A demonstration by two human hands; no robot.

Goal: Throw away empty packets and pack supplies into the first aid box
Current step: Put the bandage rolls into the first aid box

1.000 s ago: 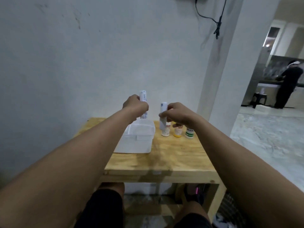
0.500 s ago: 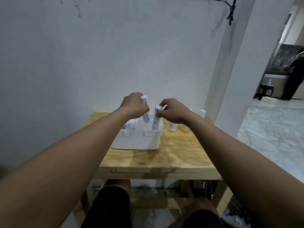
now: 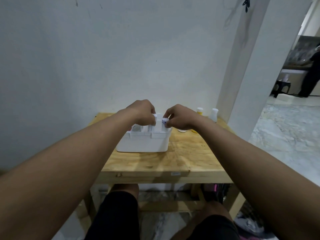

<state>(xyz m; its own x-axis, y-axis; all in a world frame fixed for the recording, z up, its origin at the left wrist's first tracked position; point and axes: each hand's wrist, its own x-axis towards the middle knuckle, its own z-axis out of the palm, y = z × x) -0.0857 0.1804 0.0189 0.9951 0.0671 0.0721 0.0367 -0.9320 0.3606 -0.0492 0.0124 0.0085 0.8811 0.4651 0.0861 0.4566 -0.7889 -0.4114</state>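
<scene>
Head view: both hands lowering white tubes into the first aid box on a wooden table.

Left hand [image 3: 142, 110] pinched on a white tube [image 3: 152, 122], right hand [image 3: 180, 116] pinched on a second white tube with blue print [image 3: 164, 124]; both tubes upright, lower ends inside the white first aid box [image 3: 143, 142]. Box sits mid-table, toward the wall. Wooden table [image 3: 173, 160] also carries a yellow-capped bottle [image 3: 200, 111] and a white bottle [image 3: 214, 114] right of the box, behind the right wrist. Red-marked item at the box's left edge, unclear.

A home: plain wall [image 3: 86, 58], wooden table [image 3: 181, 158], marble floor [image 3: 285, 132].
</scene>
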